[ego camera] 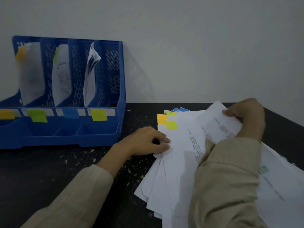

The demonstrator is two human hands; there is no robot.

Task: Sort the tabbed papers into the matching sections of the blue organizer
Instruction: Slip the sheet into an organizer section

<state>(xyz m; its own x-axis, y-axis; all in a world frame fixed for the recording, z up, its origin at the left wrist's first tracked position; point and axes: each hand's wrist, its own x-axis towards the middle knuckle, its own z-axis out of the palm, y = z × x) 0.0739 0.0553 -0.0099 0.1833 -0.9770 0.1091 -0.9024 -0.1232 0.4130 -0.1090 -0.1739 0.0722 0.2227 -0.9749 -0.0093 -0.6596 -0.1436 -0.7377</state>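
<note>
The blue organizer (105,129) stands at the left against the wall, its sections labelled orange, green, blue and yellow. Sheets stand in the first three sections; the yellow one looks empty. A fanned pile of tabbed papers (164,178) lies on the dark table to the right, with orange, yellow and blue tabs showing at its far end. My left hand (146,140) pinches the left edge of a sheet in the pile. My right hand (246,117) grips the far edge of the top sheet (212,127) with the yellow tab (171,125).
The dark table (49,170) is speckled with pale flecks. A grey wall (181,46) rises right behind the organizer and pile. More white sheets, one with green print (263,170), lie under my right sleeve at the right edge.
</note>
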